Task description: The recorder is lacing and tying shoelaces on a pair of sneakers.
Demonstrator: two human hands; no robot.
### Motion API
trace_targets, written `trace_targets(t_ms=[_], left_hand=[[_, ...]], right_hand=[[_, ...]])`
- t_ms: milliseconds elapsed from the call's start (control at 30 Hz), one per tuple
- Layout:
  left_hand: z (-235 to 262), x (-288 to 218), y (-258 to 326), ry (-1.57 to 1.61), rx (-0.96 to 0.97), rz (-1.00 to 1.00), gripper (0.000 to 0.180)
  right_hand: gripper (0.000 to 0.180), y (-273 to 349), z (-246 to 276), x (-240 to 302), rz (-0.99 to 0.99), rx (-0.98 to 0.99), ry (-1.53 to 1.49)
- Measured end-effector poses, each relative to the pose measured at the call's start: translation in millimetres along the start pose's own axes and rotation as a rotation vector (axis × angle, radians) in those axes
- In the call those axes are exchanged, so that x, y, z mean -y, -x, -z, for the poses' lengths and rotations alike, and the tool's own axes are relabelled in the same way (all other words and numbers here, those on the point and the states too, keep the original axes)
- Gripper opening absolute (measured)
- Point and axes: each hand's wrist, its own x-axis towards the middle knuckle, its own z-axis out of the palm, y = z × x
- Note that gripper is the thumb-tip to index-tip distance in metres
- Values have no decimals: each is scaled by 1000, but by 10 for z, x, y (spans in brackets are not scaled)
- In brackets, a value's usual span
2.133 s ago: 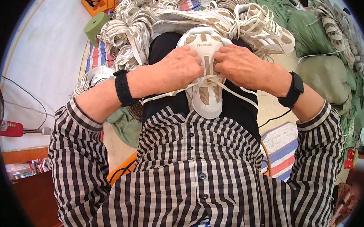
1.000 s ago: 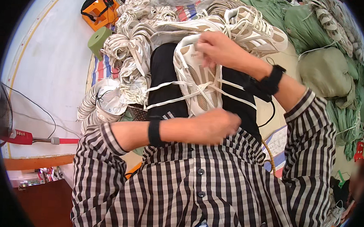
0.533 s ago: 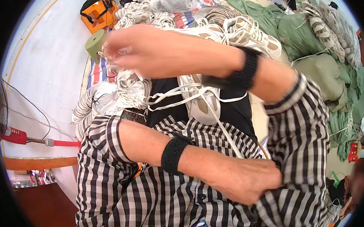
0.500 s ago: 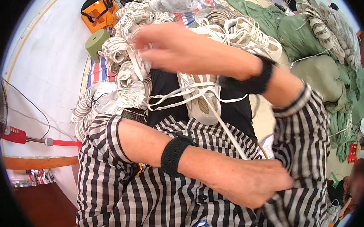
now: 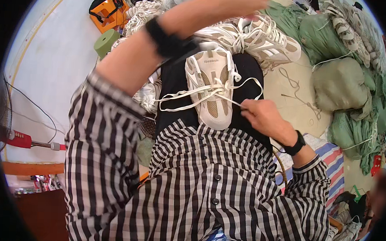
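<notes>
A beige and white sneaker (image 5: 219, 115) lies on my lap over a black cloth (image 5: 171, 83), toe toward me. White shoelaces (image 5: 177, 95) cross its front and hang out in loops to both sides. Right of the toe, my right hand (image 5: 266, 118) is closed, pinching one lace drawn out from the eyelets. My left hand (image 5: 245, 2) is stretched far up to the upper edge, smeared by motion and partly cut off, so its fingers cannot be read. Just below it lie more laced sneakers (image 5: 273, 46) of the same kind.
Green cloth bundles (image 5: 341, 84) lie at the right, with cords on the floor. At the far left stand an orange plastic stool (image 5: 109, 15) and a green roll-shaped object (image 5: 106, 43). A striped sheet (image 5: 329, 156) spreads on the floor at the right.
My arms have uncrossed. My left hand has swung from the lower right to the top; my right hand has come from the upper left to the lace beside the sneaker.
</notes>
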Motion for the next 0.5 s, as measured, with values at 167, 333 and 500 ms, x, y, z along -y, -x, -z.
trace_targets(t_ms=[167,333,500], left_hand=[[-148,849,1594,47,47,1,15],[-424,986,2115,264,78,213,17],[-550,1103,2095,497,246,249,15]], right_hand=[[8,-52,300,-61,32,-463,51],[16,-88,732,-210,-88,-228,-272],[24,77,913,-353,-88,-40,-1029]])
